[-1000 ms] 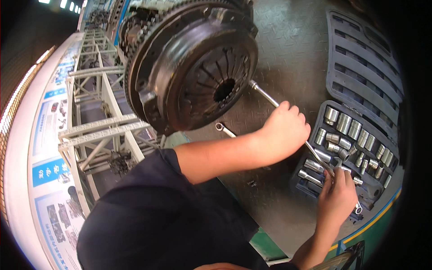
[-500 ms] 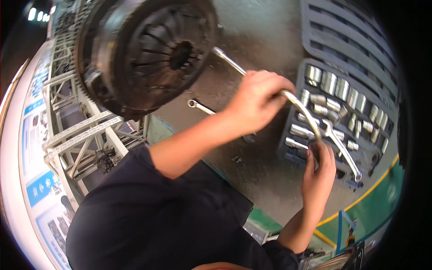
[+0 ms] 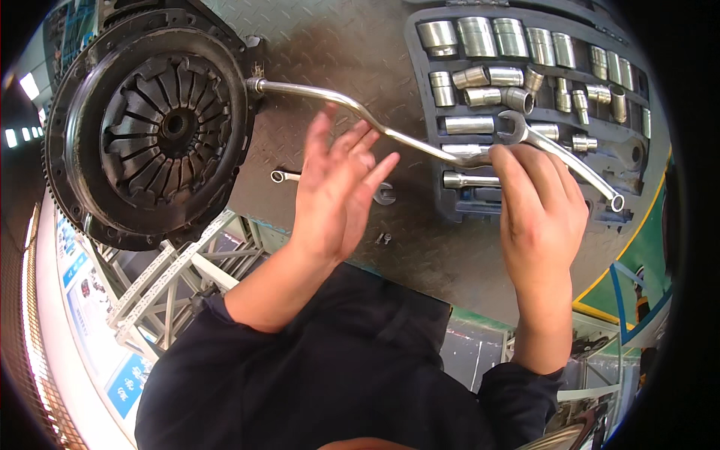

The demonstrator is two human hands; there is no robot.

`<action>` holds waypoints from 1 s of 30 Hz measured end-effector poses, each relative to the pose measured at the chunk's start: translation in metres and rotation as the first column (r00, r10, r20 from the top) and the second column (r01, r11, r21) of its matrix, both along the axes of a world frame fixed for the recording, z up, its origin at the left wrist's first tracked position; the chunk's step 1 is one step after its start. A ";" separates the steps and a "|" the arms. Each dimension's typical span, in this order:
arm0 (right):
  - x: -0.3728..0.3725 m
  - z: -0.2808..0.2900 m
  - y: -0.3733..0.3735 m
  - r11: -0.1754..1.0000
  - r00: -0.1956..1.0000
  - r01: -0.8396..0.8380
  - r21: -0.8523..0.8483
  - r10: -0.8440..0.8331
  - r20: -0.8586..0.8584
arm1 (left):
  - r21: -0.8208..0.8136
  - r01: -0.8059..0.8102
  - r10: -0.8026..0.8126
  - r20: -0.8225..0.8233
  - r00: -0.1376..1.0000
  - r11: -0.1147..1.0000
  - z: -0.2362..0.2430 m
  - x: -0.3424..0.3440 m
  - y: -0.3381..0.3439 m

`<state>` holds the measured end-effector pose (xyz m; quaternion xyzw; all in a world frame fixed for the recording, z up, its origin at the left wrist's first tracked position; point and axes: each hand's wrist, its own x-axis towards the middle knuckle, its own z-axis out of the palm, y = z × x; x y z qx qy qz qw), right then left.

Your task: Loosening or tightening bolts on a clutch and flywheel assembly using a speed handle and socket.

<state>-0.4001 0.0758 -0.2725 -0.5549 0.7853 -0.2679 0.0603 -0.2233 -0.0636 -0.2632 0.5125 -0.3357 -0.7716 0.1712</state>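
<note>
A shiny crank-shaped speed brace point(image 3: 420, 145) runs from the right edge of the black clutch pressure plate and flywheel assembly point(image 3: 135, 120) across to my right hand. Its socket end meets a bolt at the assembly's rim. My right hand point(image 3: 541, 214) is closed around the brace's far end, over the socket case. Just below the bent shaft, my left hand point(image 3: 334, 187) is open with fingers spread, holding nothing. Behind it on the metal table lies a combination wrench point(image 3: 282, 176), its middle hidden by the hand.
A grey socket case point(image 3: 418, 56) with rows of chrome sockets point(image 3: 476, 37) lies at the right. Another combination wrench point(image 3: 574, 165) rests across it. Small bolts point(image 3: 385, 238) lie near the table's front edge. A white metal frame point(image 3: 176, 259) stands at the lower left.
My left hand has let go of the brace's shaft and opened below it. My right hand still holds the end, now from above. The view has shifted, showing the whole clutch assembly.
</note>
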 end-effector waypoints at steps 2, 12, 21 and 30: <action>0.009 -0.004 0.003 0.994 0.996 -0.014 -0.111 0.005 -0.084 | -0.019 -0.008 0.009 0.052 0.999 1.000 -0.006 -0.012 -0.013; 0.015 0.041 0.024 0.860 0.975 -0.006 0.511 -0.108 0.194 | 0.706 -0.432 0.723 -0.166 0.670 0.562 -0.036 -0.041 -0.061; -0.009 0.000 0.026 0.971 0.962 0.193 0.138 -0.215 0.169 | 0.668 -0.320 0.511 -0.104 0.853 0.671 -0.017 -0.042 -0.057; -0.020 0.006 0.013 0.954 0.916 0.272 0.131 -0.298 0.268 | 0.321 0.102 -0.116 0.025 0.993 0.941 -0.029 -0.039 -0.045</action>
